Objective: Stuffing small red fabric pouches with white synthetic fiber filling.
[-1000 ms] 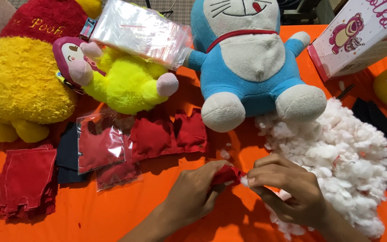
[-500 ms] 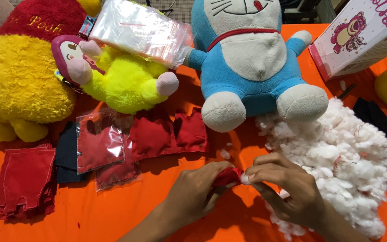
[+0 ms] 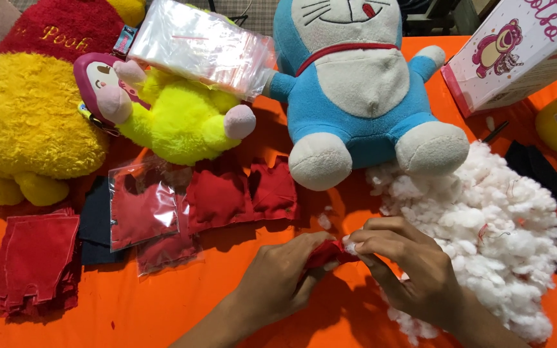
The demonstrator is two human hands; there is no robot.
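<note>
At lower centre, the left hand (image 3: 278, 277) pinches a small red fabric pouch (image 3: 325, 252), fingers closed on it. The right hand (image 3: 407, 270) presses a bit of white stuffing (image 3: 351, 247) at the pouch's mouth, fingertips closed on the tuft. A fluffy heap of white fibrefill (image 3: 485, 238) lies at right. Left of centre, a clear plastic bag (image 3: 142, 209) holds flat red fabric pieces. At upper centre, another clear zip bag (image 3: 201, 46) rests on a yellow plush toy (image 3: 175, 122).

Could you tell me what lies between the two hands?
In the head view, a small red fabric piece sits pinched between the left hand and right hand, with a white stuffing tuft at its opening.
</note>
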